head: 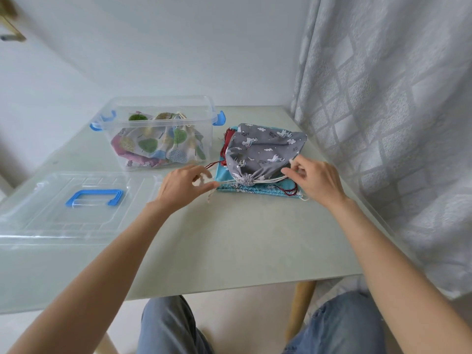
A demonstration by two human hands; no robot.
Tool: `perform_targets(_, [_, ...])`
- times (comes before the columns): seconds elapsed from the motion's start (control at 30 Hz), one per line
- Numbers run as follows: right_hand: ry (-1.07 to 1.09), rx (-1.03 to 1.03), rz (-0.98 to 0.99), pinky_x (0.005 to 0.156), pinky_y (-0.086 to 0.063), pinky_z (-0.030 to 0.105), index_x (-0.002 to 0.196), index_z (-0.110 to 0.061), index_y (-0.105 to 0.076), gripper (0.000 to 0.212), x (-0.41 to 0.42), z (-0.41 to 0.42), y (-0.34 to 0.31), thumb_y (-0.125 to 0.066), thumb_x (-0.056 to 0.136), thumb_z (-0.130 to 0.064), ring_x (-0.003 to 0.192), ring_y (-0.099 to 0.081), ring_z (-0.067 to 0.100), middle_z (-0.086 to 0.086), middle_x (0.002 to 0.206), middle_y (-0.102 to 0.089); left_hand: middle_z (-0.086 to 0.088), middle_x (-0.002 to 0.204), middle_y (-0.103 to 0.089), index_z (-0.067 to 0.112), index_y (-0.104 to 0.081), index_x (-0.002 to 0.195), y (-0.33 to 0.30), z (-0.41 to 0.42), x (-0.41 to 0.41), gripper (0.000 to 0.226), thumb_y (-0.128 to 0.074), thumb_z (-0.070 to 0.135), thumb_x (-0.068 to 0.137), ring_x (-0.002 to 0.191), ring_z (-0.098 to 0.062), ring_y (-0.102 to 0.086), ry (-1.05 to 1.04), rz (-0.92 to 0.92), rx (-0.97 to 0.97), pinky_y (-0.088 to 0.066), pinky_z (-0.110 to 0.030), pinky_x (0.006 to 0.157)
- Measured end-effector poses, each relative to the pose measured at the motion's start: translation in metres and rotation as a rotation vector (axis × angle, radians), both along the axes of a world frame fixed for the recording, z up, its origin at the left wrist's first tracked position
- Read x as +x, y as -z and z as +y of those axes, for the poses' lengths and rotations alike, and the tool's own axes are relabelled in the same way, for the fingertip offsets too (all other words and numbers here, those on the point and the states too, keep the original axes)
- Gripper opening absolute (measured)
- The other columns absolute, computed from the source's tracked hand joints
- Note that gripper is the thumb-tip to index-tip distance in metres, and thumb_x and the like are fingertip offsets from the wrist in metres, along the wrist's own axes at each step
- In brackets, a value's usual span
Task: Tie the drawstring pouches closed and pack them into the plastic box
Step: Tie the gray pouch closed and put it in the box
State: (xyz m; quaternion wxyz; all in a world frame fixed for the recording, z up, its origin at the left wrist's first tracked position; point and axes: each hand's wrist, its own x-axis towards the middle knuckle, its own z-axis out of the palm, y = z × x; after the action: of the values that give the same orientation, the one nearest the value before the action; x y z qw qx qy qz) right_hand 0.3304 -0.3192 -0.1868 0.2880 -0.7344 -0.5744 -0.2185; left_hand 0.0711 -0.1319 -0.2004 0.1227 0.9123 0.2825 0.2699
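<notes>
a person sits at a pale green table [229,238], seen from their own head looking down at both bare arms. the left hand [184,185] pinches one end of a white drawstring [229,181] between thumb and fingertips, and the right hand [315,180] pinches the other end, fingers curled around the cord. the string runs taut between them across the gathered mouth of a grey unicorn-print pouch [263,146], which is already cinched into a tight rosette. that pouch lies on top of a flat turquoise pouch [255,189], with a red pouch [228,141] peeking out behind it (its dark red cord trails loose toward the left hand).

to the left and further back stands the clear plastic box [161,159] with blue latches, open, already holding a tree-print pouch [158,144] and other patterned fabric. its clear lid [46,215] with a blue handle lies flat on the table near the left forearm.

judging from this, the mouth is drawn shut but no knot is visible yet. risks from here: letting tension slip while crossing the cords would let the mouth loosen; the red cord lying close by could get caught into the knot; pulling sideways could drag the stacked pouches out of place.
</notes>
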Motion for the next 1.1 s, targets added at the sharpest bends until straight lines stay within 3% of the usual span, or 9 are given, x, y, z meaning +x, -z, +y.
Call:
perform_targets(0.07, [-0.055,-0.012,0.181,0.064,-0.044,0.031,0.092,-0.018,-0.066,0.015,-0.008,0.005,-0.015,-0.056,0.092,-0.029,0.065,-0.057,0.016,-0.007,0.084,-0.062,0.010,0.083,-0.056,0.025,-0.058,0.117,-0.009,-0.005,-0.002,0.029,-0.057,0.036,0.090,0.074,-0.006,-0.051,0.067,-0.125,-0.268,-0.040,-0.024,0.068])
perform_targets(0.17, [-0.152,0.010,0.428,0.070,-0.040,0.026,0.113,-0.014,-0.065,0.027,-0.026,0.021,-0.034,-0.046,0.095,-0.008,0.070,-0.052,0.007,-0.006,0.092,-0.057,0.005,0.071,-0.045,0.023,-0.054,0.118,-0.019,-0.010,0.001,0.028,-0.037,0.011,0.099,0.061,-0.006,-0.040,0.195,-0.428,-0.626,-0.033,-0.022,0.062])
perform_targets(0.33, [-0.319,-0.200,0.679,0.052,-0.037,0.010,0.111,-0.018,-0.056,0.020,-0.071,0.056,-0.041,-0.049,0.095,-0.010,0.050,-0.049,-0.004,-0.003,0.083,-0.069,0.000,0.083,-0.068,0.015,-0.060,0.107,-0.036,-0.019,0.011,0.019,-0.048,0.007,0.095,0.074,0.004,-0.063,0.182,-0.526,-0.537,-0.047,-0.010,0.073])
perform_targets(0.5, [-0.472,-0.332,0.857,0.080,-0.048,0.025,0.108,-0.018,-0.062,0.031,-0.100,0.091,-0.020,-0.074,0.080,-0.019,0.076,-0.057,-0.001,-0.005,0.099,-0.067,0.005,0.087,-0.074,0.020,-0.064,0.091,-0.044,-0.012,0.021,0.004,-0.063,0.018,0.088,0.080,-0.004,-0.067,0.128,-0.547,-0.536,-0.051,-0.022,0.078])
perform_targets(0.63, [-0.513,-0.271,0.852,0.058,-0.035,0.008,0.091,-0.015,-0.066,0.012,-0.114,0.105,-0.012,-0.072,0.081,-0.020,0.052,-0.050,-0.008,-0.024,0.058,-0.059,0.000,0.090,-0.073,0.019,-0.064,0.091,-0.060,-0.012,0.026,0.005,-0.062,0.015,0.088,0.075,-0.004,-0.066,0.228,-0.602,-0.618,-0.053,-0.021,0.077])
perform_targets(0.73, [-0.544,-0.200,0.969,0.064,-0.043,0.011,0.090,-0.005,-0.068,0.013,-0.114,0.107,-0.011,-0.059,0.091,-0.015,0.059,-0.058,-0.004,-0.012,0.069,-0.068,-0.002,0.105,-0.070,0.017,-0.061,0.110,-0.059,0.000,0.029,0.018,-0.054,0.021,0.094,0.087,-0.007,-0.065,0.196,-0.486,-0.558,-0.049,-0.023,0.086])
perform_targets(0.83, [-0.511,-0.200,1.154,0.040,-0.025,0.016,0.091,-0.003,-0.064,0.016,-0.103,0.101,-0.016,-0.051,0.095,-0.012,0.041,-0.032,0.007,-0.001,0.073,-0.071,-0.002,0.111,-0.066,0.018,-0.052,0.122,-0.043,0.008,0.030,0.026,-0.043,0.020,0.098,0.092,-0.011,-0.062,0.089,-0.385,-0.611,-0.047,-0.028,0.089])
perform_targets(0.97, [-0.520,-0.233,1.317,0.041,-0.016,0.019,0.082,-0.008,-0.061,0.018,-0.084,0.093,-0.024,-0.048,0.094,-0.010,0.043,-0.026,0.008,0.005,0.072,-0.070,0.000,0.105,-0.068,0.018,-0.053,0.118,-0.022,-0.002,0.032,0.023,-0.047,0.013,0.096,0.097,-0.014,-0.065,0.214,-0.388,-0.894,-0.049,-0.032,0.093])
perform_targets(1.1, [-0.554,-0.224,1.349,0.037,-0.018,0.016,0.082,-0.012,-0.055,0.016,-0.080,0.088,-0.024,-0.046,0.095,-0.011,0.042,-0.026,0.009,0.017,0.077,-0.067,-0.006,0.096,-0.071,0.016,-0.063,0.105,-0.019,-0.008,0.035,0.015,-0.058,0.013,0.091,0.092,-0.017,-0.066,0.277,-0.439,-0.902,-0.051,-0.035,0.089])
